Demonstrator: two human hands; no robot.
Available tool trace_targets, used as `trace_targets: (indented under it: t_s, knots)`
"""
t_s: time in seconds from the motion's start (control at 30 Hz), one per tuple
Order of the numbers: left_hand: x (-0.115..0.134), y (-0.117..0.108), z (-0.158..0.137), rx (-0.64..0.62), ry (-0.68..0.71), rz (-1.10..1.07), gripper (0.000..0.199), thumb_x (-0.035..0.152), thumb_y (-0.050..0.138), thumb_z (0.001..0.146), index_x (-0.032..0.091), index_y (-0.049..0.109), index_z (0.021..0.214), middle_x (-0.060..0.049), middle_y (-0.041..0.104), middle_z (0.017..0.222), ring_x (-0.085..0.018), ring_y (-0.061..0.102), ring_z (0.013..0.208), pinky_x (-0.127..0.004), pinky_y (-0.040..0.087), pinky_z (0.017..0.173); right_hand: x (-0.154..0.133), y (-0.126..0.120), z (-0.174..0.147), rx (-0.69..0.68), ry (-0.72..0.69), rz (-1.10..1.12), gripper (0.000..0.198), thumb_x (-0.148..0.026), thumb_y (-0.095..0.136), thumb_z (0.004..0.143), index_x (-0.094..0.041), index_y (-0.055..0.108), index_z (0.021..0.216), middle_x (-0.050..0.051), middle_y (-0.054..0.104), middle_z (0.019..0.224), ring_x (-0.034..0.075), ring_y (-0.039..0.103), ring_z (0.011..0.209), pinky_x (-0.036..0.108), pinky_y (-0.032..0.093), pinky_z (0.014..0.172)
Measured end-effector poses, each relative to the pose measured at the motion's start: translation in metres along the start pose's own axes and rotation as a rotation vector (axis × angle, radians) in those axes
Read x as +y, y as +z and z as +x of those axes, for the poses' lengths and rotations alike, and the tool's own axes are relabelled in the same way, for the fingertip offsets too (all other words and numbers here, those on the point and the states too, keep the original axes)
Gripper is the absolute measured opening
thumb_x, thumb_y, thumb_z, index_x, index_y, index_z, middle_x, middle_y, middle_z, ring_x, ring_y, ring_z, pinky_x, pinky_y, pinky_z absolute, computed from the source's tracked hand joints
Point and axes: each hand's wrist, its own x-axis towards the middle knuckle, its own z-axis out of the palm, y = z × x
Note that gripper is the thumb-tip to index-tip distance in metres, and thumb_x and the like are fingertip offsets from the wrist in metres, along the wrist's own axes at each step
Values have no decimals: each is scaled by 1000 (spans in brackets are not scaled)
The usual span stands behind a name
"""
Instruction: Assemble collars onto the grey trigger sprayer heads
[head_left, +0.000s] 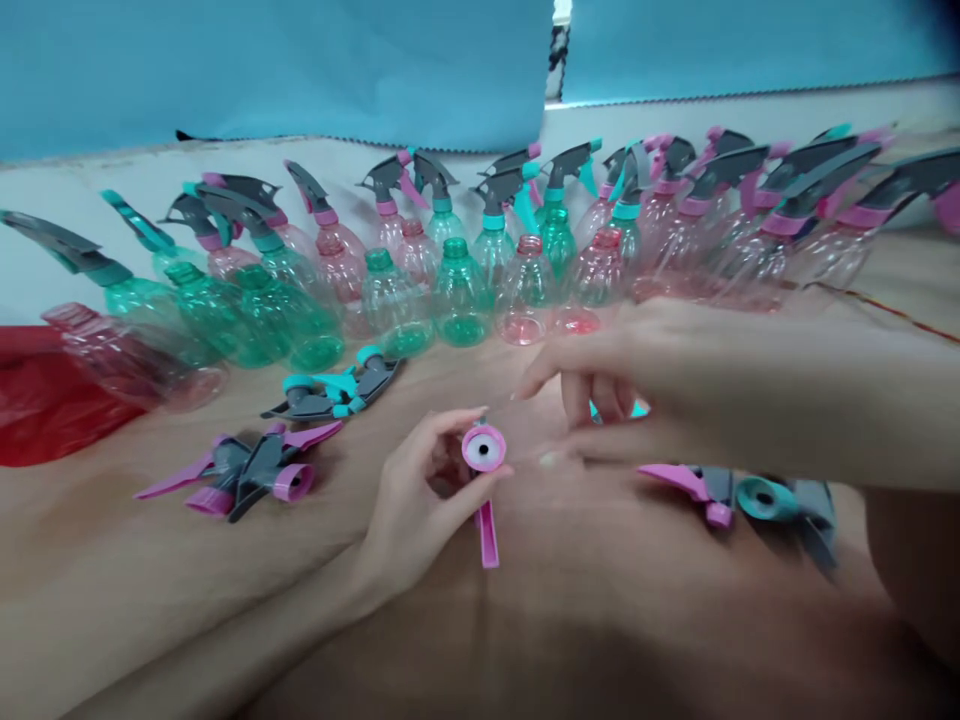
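Near the middle of the table, my left hand (pixel 420 490) is closed around a spray trigger head (pixel 484 449). Its pink collar faces me with a white inside and a dark centre hole, and its pink lever points down. Just to the right hovers my right hand (pixel 600 395), blurred, index finger and thumb apart with nothing plain between them. Turquoise bits of a part show behind its curled fingers. Below the right wrist lie a pink-and-grey trigger head (pixel 697 487) and a turquoise-and-grey one (pixel 769 498).
Several bottles, some open like the green one (pixel 460 300) and some with trigger heads, line the wall. Loose turquoise trigger heads (pixel 337 388) and pink ones (pixel 255 470) lie at left. A red bag (pixel 60 410) is at far left, beside a tilted pink bottle (pixel 135 355).
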Motion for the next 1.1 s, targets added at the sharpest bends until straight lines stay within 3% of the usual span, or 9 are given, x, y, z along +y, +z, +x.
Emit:
trace_targets:
  t_s: [0.17, 0.3, 0.37, 0.47, 0.57, 0.77, 0.93, 1.1]
  knots:
    - [25, 33, 25, -55, -114, -157, 27, 28, 70, 81, 21, 57, 103, -2, 64, 93, -15, 63, 81, -25, 54, 66, 20, -18, -5, -30, 139, 28, 21, -39, 58, 83, -31, 65, 101, -3, 64, 75, 13, 55, 55, 27, 39, 48]
    - [41, 72, 49, -158, -180, -350, 24, 30, 68, 82, 21, 50, 95, 1, 60, 85, -12, 62, 68, -22, 53, 57, 22, -26, -9, -37, 228, -48, 17, -39, 56, 84, -26, 66, 90, -3, 59, 63, 11, 47, 45, 27, 33, 43]
    - [45, 91, 62, -201, -152, -261, 20, 30, 64, 83, 19, 53, 96, 0, 61, 81, -13, 62, 64, -25, 53, 58, 22, -30, -10, -55, 236, -70, 18, -40, 56, 82, -25, 66, 84, -3, 58, 63, 10, 47, 44, 26, 31, 41]
    - [48, 110, 80, -268, -101, 32, 20, 37, 59, 85, 18, 59, 89, -2, 63, 72, -17, 64, 65, -30, 54, 63, 20, -36, -10, -56, 227, -96, 24, -45, 58, 80, -25, 67, 90, -1, 62, 71, 15, 57, 59, 26, 36, 47]
    - [50, 115, 90, -308, -57, 139, 25, 41, 71, 75, 20, 63, 86, -2, 64, 72, -23, 66, 75, -32, 53, 67, 19, -38, -10, -93, 249, -138, 27, -43, 57, 82, -23, 68, 96, 2, 66, 79, 19, 61, 69, 29, 39, 51]
    - [62, 95, 89, -358, 157, 498, 30, 48, 61, 82, 22, 67, 95, -5, 67, 90, -25, 63, 82, -35, 52, 69, 19, -36, -8, -141, 350, -150, 26, -37, 58, 81, -19, 67, 99, 6, 67, 86, 19, 62, 69, 28, 38, 49]
    - [60, 57, 92, -396, 365, 587, 25, 40, 55, 90, 22, 66, 103, -5, 66, 111, -24, 61, 102, -36, 49, 87, 22, -31, -4, -115, 330, -121, 32, -41, 57, 81, -21, 66, 103, 6, 67, 80, 19, 61, 66, 28, 35, 49]
    - [50, -6, 84, -313, 165, 672, 25, 36, 55, 89, 23, 64, 108, -3, 70, 107, -20, 66, 89, -29, 51, 74, 26, -17, -1, -208, 321, -77, 34, -41, 55, 79, -23, 64, 106, 3, 66, 76, 17, 57, 57, 28, 35, 48]
